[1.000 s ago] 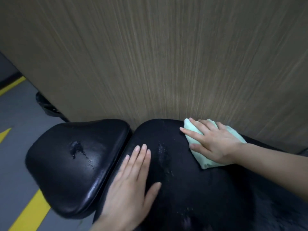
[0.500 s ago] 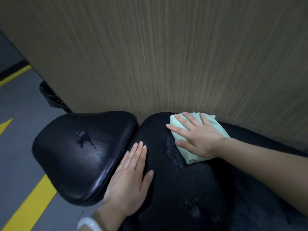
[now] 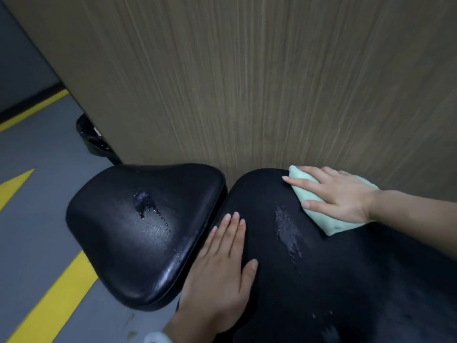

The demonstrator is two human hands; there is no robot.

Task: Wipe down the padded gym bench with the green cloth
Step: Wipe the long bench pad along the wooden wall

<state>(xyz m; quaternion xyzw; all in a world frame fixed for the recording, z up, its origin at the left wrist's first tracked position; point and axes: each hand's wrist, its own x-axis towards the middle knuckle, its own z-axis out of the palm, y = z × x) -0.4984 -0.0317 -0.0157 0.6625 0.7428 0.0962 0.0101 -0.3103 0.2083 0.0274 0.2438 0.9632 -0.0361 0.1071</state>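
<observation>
Hands work a padded black bench (image 3: pixel 346 280) set against a wood-grain wall (image 3: pixel 247 82), the right hand (image 3: pixel 338 194) pressing a green cloth (image 3: pixel 331 224) flat on the far end of the long pad, fingers straight and slightly spread over it, thumb along its near edge. The left hand (image 3: pixel 222 263) lies flat on the same pad beside the gap to the seat pad (image 3: pixel 118 231), fingers together, thumb out, gripping nothing. Compared with a second ago, the cloth has slid left along the far edge and back a little toward the right, while the left hand has stayed planted as a brace; that reads as a short back-and-forth stroke, so wiping appears underway but far from done. A wet streak (image 3: pixel 286 226) glistens on the long pad just left of the cloth, not yet wiped, and a puddle with droplets (image 3: pixel 144 204) sits untouched at the middle of the seat pad. More droplets show near the bottom edge. Yellow floor stripes (image 3: pixel 57 298) run at left, and a dark object (image 3: pixel 91 137) stands by the wall corner, too unclear to name. No brand, label or legible writing is visible anywhere.
</observation>
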